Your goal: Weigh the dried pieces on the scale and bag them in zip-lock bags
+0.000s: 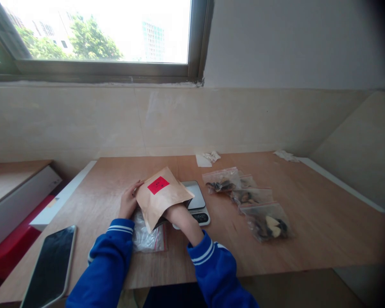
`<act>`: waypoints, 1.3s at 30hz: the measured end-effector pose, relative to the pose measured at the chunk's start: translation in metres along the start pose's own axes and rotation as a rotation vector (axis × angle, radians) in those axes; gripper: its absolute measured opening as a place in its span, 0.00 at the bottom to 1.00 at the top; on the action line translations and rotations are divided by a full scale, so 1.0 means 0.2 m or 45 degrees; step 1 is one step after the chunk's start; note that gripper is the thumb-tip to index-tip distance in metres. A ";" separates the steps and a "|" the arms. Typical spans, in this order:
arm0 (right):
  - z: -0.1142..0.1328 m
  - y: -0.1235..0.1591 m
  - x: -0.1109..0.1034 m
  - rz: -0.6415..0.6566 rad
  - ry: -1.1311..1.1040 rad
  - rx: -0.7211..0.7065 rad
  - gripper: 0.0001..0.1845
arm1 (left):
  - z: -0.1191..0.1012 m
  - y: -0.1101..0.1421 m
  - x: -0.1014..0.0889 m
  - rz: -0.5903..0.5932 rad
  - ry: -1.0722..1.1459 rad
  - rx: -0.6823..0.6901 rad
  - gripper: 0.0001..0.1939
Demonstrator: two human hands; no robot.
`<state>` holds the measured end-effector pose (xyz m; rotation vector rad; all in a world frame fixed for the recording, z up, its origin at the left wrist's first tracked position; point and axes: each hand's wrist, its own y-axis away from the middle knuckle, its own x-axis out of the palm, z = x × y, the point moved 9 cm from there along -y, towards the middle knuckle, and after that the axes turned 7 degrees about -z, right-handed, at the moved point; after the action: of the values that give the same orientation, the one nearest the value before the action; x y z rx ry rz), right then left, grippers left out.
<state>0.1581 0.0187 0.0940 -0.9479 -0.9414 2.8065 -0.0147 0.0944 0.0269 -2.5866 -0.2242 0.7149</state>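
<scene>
A brown kraft paper bag [157, 203] with a red label is tilted over the table, its mouth facing me and to the right. My left hand [130, 200] grips the bag's left side, fingers at its edge. Through the mouth reaches my right hand [179, 216]; its fingers are hidden inside, so what they hold cannot be seen. Partly behind the bag is a white kitchen scale [195, 194] with a dark display. Clear plastic zip bags [146, 239] lie under the paper bag, near my left wrist.
On the right lie several filled zip bags, including one with dark and pale dried pieces [266, 224] and one farther back [223, 179]. A phone [51, 263] rests at the left front of the wooden table [324, 214]. Crumpled tissue [211, 157] lies near the wall.
</scene>
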 end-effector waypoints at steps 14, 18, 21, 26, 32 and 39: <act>0.23 0.08 -0.33 0.089 0.177 -0.106 0.08 | 0.00 0.00 0.01 0.020 -0.077 -0.012 0.23; 0.28 0.11 -0.40 -0.121 0.179 -0.231 0.07 | 0.02 0.01 0.01 0.015 -0.176 -0.014 0.23; 0.30 0.13 -0.46 -0.319 0.166 -0.290 0.09 | 0.02 0.01 0.00 -0.005 -0.187 -0.002 0.24; 0.31 0.16 -0.47 -0.410 0.197 -0.357 0.09 | 0.00 0.01 0.00 -0.022 -0.242 0.007 0.21; 0.34 0.18 -0.49 -0.493 0.180 -0.376 0.08 | -0.08 0.02 -0.03 -0.034 -0.354 0.005 0.17; 0.36 0.25 -0.51 -0.654 0.155 -0.399 0.10 | -0.09 0.02 -0.03 -0.045 -0.390 -0.005 0.17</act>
<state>0.2093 -0.0824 0.1662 -0.7507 -1.3969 2.1941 -0.0115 0.0825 0.0412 -2.4602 -0.3641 1.0965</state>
